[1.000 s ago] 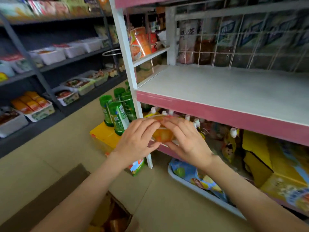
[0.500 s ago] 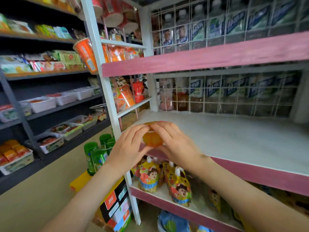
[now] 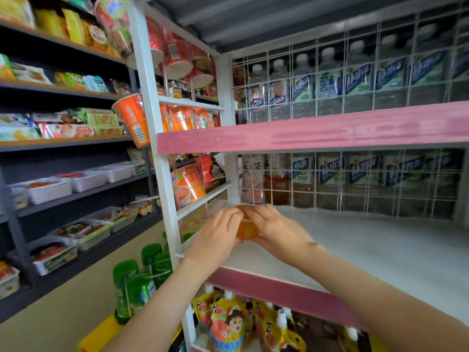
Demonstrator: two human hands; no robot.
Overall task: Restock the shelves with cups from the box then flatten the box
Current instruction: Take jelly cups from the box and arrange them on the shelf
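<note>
The left hand [image 3: 215, 236] and the right hand [image 3: 279, 232] meet around one small orange cup [image 3: 247, 228], each with its fingers curled against a side of it, so that the cup is gripped between them and only its rim and part of its translucent orange body show in the gap. Both forearms reach up from the bottom of the view. The cup is over the left front part of a white shelf [image 3: 380, 250] with a pink front edge, close to the corner; whether its base touches the board cannot be told, since the fingers cover it. Just left of the hands stands the white upright post [image 3: 162, 161] of the rack. Behind the shelf runs a white wire grid [image 3: 355, 179], and through it show rows of clear bottles [image 3: 330, 171] with blue and white labels. Above the hands is the pink edge of the next shelf up [image 3: 317, 134]. Beyond the post, orange noodle cups [image 3: 133, 118] lie tilted on a side rack. Below the shelf, yellow spouted pouches [image 3: 228, 323] with a cartoon figure stand in a row. Green bottles [image 3: 142, 283] stand on the floor side, left of the post, and dark shelving [image 3: 76, 196] with white trays of packaged snacks fills the far left.
</note>
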